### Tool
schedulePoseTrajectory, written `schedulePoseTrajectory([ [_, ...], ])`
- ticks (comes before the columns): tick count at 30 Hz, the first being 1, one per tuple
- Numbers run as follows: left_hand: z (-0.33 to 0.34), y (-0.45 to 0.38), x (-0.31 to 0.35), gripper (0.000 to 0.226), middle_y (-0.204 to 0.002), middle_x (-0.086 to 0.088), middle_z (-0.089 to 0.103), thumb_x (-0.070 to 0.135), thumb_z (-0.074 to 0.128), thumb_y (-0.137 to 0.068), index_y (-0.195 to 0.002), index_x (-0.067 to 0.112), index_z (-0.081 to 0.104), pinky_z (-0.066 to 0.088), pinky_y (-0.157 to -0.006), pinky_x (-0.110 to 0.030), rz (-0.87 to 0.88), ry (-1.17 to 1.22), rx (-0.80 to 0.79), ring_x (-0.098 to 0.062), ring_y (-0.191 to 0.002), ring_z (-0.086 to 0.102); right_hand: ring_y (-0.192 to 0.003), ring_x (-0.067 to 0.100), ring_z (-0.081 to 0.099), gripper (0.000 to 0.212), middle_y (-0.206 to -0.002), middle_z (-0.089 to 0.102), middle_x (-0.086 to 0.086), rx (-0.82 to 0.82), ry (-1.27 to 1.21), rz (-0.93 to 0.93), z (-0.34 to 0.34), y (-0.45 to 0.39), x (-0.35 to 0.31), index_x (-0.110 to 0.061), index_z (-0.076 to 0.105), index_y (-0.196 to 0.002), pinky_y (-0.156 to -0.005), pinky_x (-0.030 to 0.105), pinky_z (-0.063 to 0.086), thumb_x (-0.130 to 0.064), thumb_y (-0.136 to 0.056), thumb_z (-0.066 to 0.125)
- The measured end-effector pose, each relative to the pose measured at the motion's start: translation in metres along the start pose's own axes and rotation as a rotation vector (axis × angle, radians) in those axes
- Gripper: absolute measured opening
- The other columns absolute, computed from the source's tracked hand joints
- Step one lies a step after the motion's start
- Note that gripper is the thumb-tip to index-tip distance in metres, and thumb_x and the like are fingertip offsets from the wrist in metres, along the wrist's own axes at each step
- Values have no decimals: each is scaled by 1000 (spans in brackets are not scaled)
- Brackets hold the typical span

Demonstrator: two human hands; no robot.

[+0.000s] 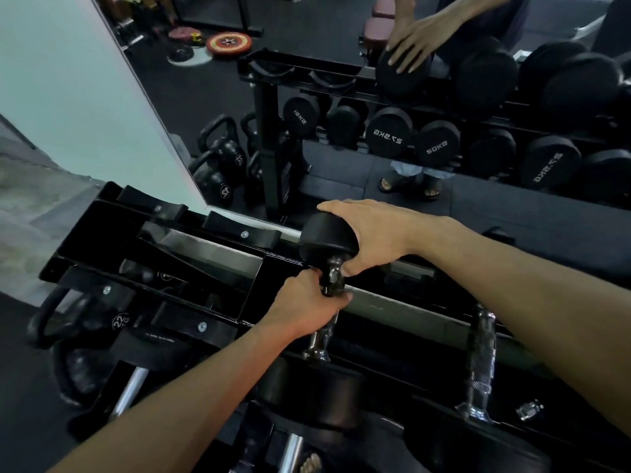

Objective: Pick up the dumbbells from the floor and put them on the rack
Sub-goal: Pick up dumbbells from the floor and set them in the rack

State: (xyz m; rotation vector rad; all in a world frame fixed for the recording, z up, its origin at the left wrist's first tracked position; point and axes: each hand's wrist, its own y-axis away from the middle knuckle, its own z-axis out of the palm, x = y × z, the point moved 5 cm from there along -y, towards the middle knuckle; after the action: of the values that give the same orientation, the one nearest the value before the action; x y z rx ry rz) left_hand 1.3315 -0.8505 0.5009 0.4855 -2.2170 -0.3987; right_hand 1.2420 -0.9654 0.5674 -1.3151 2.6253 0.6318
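Both hands are holding one dumbbell [324, 268] over the top tier of the black steel rack [164, 247]: the left hand [307, 302] is wrapping its grip around the shiny knurled handle, while the right hand [372, 233] is lying over the far round, matte black rubber head with its thumb at the handle. Just right, another dumbbell [481, 363] is resting on the rack. A kettlebell [78, 322] at near left is showing "22". The mirror [341, 131] beyond is reflecting reversed markings reading "27.5KG".
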Motion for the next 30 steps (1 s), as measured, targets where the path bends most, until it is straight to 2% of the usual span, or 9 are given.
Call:
schedulePoseTrajectory([
  [3,-10,18,-2,48,-101,0,67,54,62,-81,-114,19,58,56,-80,-36,32,-93,127,-16,-90,66,-128,22,48,104,-144,44,-2,27,26,-10,-3,8,-12,-23,21,-156,-103,42,45,-54,-73,76],
  [6,-22,44,-4,58,-122,-3,59,50,62,-84,-129,16,50,48,-93,-33,66,-131,226,-19,-112,58,-143,21,35,98,-160,29,-1,74,48,-41,-10,17,-29,-18,19,-158,-114,39,35,-53,-82,70],
  [9,-33,79,-11,62,-131,-5,54,49,60,-86,-138,17,43,44,-95,-32,41,-165,307,-21,-120,53,-148,23,26,95,-164,22,1,147,52,-103,-17,29,-53,-16,19,-158,-118,36,27,-52,-85,68],
  [13,-40,138,-26,62,-130,-6,51,51,55,-88,-139,20,40,47,-95,-40,-11,-249,433,-22,-120,50,-151,21,19,94,-165,18,1,165,45,-188,-14,54,-94,-15,14,-159,-118,32,22,-49,-88,67],
  [17,-42,199,-43,59,-127,-6,51,52,52,-89,-138,21,39,45,-93,-37,-83,-316,539,-24,-119,49,-150,22,20,93,-165,19,3,152,63,-293,-3,75,-148,-13,14,-159,-117,32,23,-47,-89,66],
  [20,-42,246,-63,61,-129,-7,51,52,52,-89,-139,19,38,41,-97,-36,-130,-343,605,-24,-121,48,-150,23,21,91,-164,22,5,149,96,-363,10,87,-193,-12,18,-158,-119,35,24,-48,-89,65],
  [25,-44,324,-120,60,-132,-5,51,53,51,-88,-137,20,40,37,-106,-36,-204,-374,685,-23,-125,45,-150,21,19,89,-163,24,5,100,128,-452,44,105,-274,-13,20,-158,-119,36,23,-50,-90,63],
  [30,-46,395,-193,63,-138,-2,47,55,50,-88,-140,22,35,28,-113,-38,-295,-377,727,-22,-134,37,-150,23,20,90,-162,26,5,75,177,-502,96,114,-361,-13,23,-157,-120,43,26,-55,-87,62],
])
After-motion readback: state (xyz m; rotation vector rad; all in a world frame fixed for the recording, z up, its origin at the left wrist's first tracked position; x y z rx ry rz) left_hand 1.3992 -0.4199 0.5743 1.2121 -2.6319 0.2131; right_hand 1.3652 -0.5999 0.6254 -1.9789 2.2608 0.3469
